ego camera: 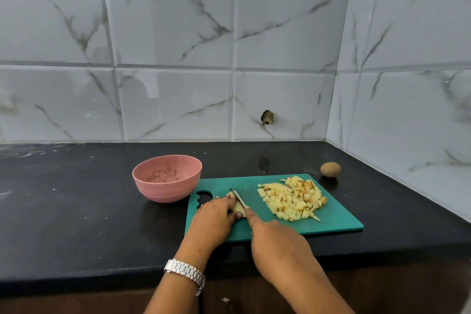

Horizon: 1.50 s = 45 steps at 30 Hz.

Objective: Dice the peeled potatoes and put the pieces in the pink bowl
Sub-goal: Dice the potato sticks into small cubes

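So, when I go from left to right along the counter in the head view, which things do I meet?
pink bowl → left hand, holding a potato piece → pile of diced potato → whole brown potato. The knife and the right hand overlap the left hand, so I leave them out.

A head-worn camera looks forward and down, close over the counter (76,211).
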Each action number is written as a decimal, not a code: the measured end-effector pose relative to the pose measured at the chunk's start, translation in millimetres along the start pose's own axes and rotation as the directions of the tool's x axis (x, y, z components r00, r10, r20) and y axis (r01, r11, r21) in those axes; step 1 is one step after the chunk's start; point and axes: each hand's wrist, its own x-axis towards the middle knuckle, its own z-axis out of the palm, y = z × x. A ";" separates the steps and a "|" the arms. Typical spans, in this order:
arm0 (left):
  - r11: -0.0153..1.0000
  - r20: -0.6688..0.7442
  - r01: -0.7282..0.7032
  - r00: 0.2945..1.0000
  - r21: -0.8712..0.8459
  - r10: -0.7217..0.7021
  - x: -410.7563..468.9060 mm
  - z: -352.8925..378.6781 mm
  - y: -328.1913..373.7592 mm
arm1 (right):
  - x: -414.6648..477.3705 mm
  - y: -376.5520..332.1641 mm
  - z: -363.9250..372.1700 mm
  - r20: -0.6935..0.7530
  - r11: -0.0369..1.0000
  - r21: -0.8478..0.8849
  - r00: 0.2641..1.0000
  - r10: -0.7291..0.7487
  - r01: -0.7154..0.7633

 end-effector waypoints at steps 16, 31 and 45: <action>0.989 -0.190 0.037 0.980 -0.142 -0.064 -15.3 -2.0 1.2 | -11.7 15.8 -20.5 -0.111 0.984 0.165 0.993 -0.047 0.065; 0.993 -0.218 0.020 0.975 -0.117 -0.046 -16.9 -0.8 2.4 | -0.5 -9.6 -5.6 -0.022 0.998 -0.060 1.000 -0.013 0.012; 0.993 -0.220 0.012 0.975 -0.121 -0.039 -26.5 -8.7 10.9 | -14.7 -0.9 5.5 -0.026 0.997 -0.071 1.000 -0.017 0.015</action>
